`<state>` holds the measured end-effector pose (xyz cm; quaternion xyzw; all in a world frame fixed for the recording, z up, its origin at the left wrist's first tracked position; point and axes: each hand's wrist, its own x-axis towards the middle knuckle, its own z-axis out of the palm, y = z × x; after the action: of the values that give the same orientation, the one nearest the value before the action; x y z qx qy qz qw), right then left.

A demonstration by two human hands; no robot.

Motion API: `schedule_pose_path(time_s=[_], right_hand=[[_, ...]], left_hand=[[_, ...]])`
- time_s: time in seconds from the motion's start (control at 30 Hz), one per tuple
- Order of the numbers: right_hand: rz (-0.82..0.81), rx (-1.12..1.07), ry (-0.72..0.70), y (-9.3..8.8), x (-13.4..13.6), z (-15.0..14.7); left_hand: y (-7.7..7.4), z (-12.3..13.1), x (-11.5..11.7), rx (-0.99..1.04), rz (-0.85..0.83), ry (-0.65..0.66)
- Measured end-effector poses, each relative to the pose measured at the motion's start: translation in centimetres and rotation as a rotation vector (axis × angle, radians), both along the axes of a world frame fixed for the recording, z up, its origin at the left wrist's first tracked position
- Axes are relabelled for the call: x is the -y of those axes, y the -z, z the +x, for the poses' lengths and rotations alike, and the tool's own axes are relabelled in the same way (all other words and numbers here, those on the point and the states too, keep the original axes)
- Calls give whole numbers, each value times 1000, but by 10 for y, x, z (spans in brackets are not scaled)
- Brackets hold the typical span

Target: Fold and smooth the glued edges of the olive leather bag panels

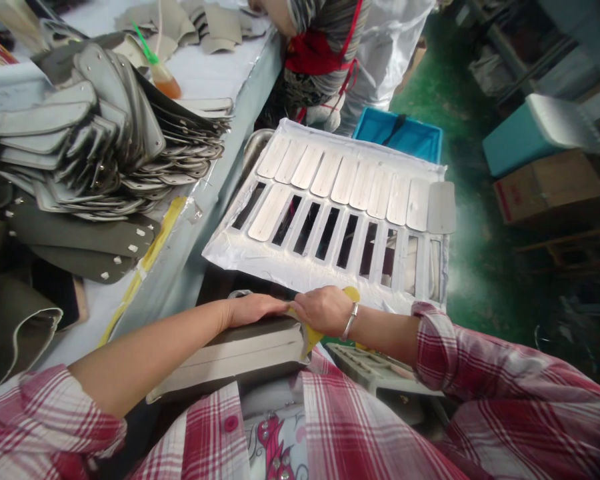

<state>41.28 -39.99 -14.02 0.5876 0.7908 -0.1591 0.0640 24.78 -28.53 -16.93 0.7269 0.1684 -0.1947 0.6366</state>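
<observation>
My left hand (253,310) lies flat, fingers stretched, on top of a stack of grey flat pieces (240,353) on my lap. My right hand (323,310) is curled over a yellow tool (313,337) at the stack's right edge; a bracelet circles that wrist. In front of my hands stands a white glue-coated slotted rack (280,263). Pale strips (345,179) fill its far row, and one strip (269,212) lies in the near row.
A workbench (215,200) on the left carries a big pile of grey shoe-part pieces (105,143) and a glue bottle (163,77). Another person in a red apron (325,53) stands beyond the rack. A blue bin (405,133) and cardboard boxes (550,183) stand on the green floor.
</observation>
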Motion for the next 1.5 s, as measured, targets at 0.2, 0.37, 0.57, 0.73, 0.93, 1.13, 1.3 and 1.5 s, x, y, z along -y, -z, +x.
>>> schedule_pose_path(time_s=[0.2, 0.37, 0.57, 0.73, 0.93, 1.13, 1.3, 1.5], right_hand=[[9, -13, -119, 2, -9, 2], [-21, -30, -128, 5, -12, 1], [-32, -56, -131, 3, -7, 4], [-34, -73, -196, -1, -10, 5], [-3, -79, -195, 3, -10, 3], [-55, -97, -90, 8, 6, -5], [-78, -65, -42, -2, 8, -12], [-190, -188, 121, -11, 12, 28]], left_hand=[[-1, -5, -3, 48, 108, 147], [5, -8, -5, 47, 106, 184], [3, -7, 1, -8, 61, 146], [-6, -8, 10, -56, -15, 113], [-15, -8, 14, -52, 38, 142], [-15, -8, 21, -64, 101, 180], [-23, -4, 17, -97, 192, 218], [-54, -8, 24, -105, 375, 253]])
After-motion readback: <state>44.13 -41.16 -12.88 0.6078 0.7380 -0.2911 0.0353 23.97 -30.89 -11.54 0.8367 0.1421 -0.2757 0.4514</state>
